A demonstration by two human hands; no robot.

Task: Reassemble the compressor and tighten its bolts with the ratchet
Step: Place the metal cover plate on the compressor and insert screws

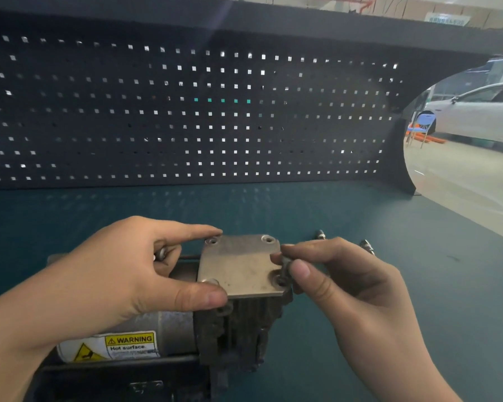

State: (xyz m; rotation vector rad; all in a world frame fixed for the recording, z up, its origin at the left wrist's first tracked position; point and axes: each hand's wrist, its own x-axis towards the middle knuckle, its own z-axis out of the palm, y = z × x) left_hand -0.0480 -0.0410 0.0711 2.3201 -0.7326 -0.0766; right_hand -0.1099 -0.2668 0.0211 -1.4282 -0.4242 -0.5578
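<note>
Compressor (169, 340) beneath hands, left hand (122, 271) steadying plate (241, 265), right hand (340, 277) pinching bolt (285, 264)

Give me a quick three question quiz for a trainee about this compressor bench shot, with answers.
1. True or false: the right hand pinches a bolt at the cover plate's near right hole.
2. Which hand steadies the plate?
3. How many loose bolts lie on the green bench behind the right hand: A one, B two, C five?

Key: 1 true. 2 the left hand. 3 B: one bolt, another.
</note>
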